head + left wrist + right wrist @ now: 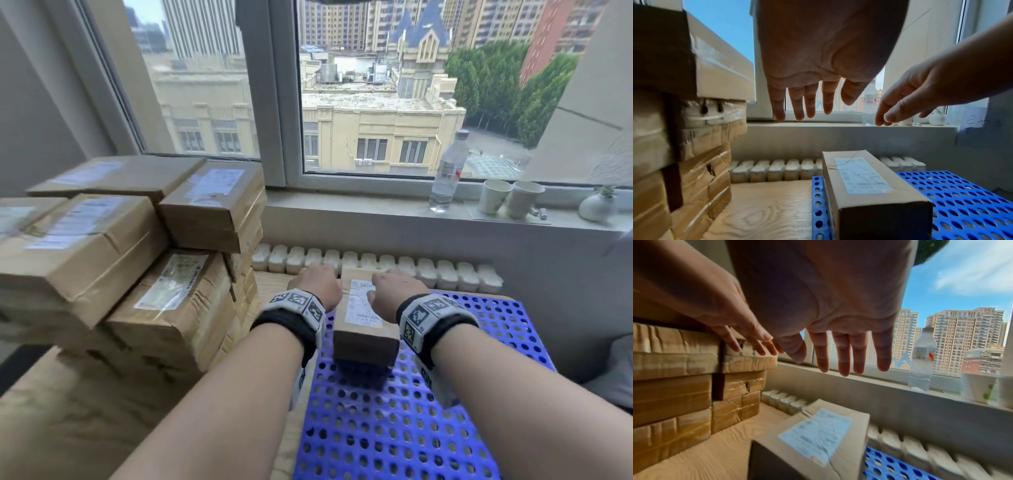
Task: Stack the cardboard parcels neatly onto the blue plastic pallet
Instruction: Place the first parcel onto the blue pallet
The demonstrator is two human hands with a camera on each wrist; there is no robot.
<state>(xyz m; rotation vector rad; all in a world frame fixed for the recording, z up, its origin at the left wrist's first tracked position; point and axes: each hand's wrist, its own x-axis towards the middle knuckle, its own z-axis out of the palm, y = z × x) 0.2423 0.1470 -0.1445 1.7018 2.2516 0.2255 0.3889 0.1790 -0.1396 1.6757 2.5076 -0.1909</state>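
Cardboard parcels are seen in two places. One long parcel [364, 318] lies on the blue plastic pallet [445, 428], along its left edge, with its far end towards the radiator [376, 263] – it is the only one placed there so far. The white label is turned upward, and the parcel seems to lie roughly square with the pallet edge, although in the head view its far end appears to pass a little over the far edge; this cannot be told for sure.

All other parcels are kept in a tall pile [137, 260] on the left side of the wooden bench [764, 207], well apart from the pallet. Many are counted there, so the task is judged to be only at its beginning – nearly everything is left to move.

The left hand [317, 286] and the right hand [394, 289] are held above the far part of the placed parcel. In both wrist views the fingers are straight and spread, nothing is held, and a clear gap to the parcel below is seen. Probably the pile must be reached next, and the second parcel should be set just beside the first, edges aligned.
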